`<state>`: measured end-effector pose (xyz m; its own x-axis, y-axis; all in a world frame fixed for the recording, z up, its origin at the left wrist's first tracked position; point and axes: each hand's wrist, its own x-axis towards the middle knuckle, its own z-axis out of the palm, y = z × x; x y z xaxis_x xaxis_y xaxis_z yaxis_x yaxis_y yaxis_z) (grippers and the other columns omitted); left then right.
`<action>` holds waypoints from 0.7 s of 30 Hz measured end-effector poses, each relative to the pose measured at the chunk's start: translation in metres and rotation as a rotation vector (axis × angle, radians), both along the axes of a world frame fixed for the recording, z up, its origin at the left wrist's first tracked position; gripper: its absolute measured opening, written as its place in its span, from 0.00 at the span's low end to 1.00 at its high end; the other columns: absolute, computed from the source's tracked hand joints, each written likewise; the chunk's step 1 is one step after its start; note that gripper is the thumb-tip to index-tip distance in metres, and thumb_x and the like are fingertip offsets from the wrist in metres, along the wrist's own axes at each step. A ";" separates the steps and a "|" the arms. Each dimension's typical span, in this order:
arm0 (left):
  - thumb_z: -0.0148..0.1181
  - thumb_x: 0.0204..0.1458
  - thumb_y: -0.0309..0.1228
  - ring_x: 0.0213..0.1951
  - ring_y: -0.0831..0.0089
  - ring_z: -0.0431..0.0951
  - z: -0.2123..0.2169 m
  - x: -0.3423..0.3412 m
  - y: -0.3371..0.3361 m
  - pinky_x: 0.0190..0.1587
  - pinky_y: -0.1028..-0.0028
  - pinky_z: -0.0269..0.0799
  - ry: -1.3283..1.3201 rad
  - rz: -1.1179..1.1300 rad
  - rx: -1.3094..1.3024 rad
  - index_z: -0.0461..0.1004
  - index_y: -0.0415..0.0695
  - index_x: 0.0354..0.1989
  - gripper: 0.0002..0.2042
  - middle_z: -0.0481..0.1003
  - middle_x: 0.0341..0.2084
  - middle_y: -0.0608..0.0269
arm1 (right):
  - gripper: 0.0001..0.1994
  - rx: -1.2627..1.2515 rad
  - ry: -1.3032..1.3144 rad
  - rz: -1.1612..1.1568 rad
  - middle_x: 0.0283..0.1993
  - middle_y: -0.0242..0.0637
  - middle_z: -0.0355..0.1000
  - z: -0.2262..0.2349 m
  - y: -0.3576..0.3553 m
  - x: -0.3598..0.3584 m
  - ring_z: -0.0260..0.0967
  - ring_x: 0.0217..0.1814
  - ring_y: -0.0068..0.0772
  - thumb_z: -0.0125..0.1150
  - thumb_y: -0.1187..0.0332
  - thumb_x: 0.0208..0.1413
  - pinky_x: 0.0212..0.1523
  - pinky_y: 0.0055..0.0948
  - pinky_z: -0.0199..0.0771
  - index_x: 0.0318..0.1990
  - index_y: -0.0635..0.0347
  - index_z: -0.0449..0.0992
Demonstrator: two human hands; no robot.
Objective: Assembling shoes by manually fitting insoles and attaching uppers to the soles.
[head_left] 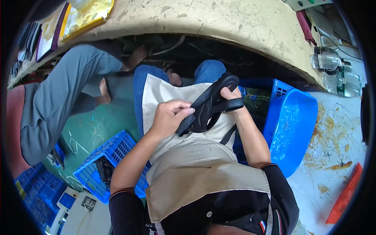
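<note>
A black strappy sandal (203, 113) is held over my lap, above a beige apron (199, 156). My right hand (234, 98) grips it at the upper right end, with the thumb on the insole and a strap lying across the fingers. On the other side, my left hand (168, 115) pinches a black strap between thumb and fingertips. The sandal lies tilted, its rounded end pointing up and to the right. Part of the sole is hidden behind the straps and my fingers.
A worn cream workbench (219, 23) curves across the front, with a yellow-edged tray (86, 19) at left. Clear bottles (340, 78) stand at right. A blue tub (291, 129) is beside me; a blue crate (113, 156) holds black items. Another person's leg (70, 94) is at left.
</note>
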<state>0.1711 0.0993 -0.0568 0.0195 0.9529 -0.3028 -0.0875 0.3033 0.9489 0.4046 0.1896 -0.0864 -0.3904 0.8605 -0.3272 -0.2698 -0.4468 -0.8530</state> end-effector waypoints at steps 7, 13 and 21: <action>0.64 0.54 0.23 0.26 0.80 0.72 -0.005 0.002 -0.001 0.32 0.83 0.69 0.095 -0.042 -0.145 0.82 0.33 0.38 0.06 0.81 0.29 0.63 | 0.23 -0.028 0.022 -0.033 0.36 0.39 0.77 -0.013 -0.002 0.007 0.72 0.34 0.31 0.75 0.57 0.47 0.39 0.27 0.73 0.43 0.65 0.77; 0.64 0.55 0.20 0.28 0.81 0.74 -0.002 0.010 0.005 0.36 0.84 0.71 -0.418 0.020 -0.420 0.82 0.33 0.38 0.05 0.81 0.30 0.63 | 0.26 0.065 -0.019 0.077 0.33 0.44 0.74 -0.013 -0.006 0.014 0.70 0.32 0.34 0.74 0.45 0.45 0.36 0.27 0.70 0.33 0.62 0.76; 0.64 0.55 0.21 0.29 0.82 0.75 -0.006 0.019 0.010 0.36 0.85 0.71 -0.309 0.031 -0.250 0.82 0.34 0.37 0.05 0.80 0.28 0.64 | 0.25 0.054 0.018 0.094 0.30 0.43 0.73 -0.007 -0.001 0.009 0.69 0.30 0.33 0.74 0.46 0.46 0.34 0.27 0.70 0.31 0.62 0.76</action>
<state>0.1904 0.1097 -0.0626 0.1181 0.8519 -0.5102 -0.3703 0.5146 0.7734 0.4138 0.1887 -0.0936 -0.4755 0.8363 -0.2731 -0.2447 -0.4239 -0.8720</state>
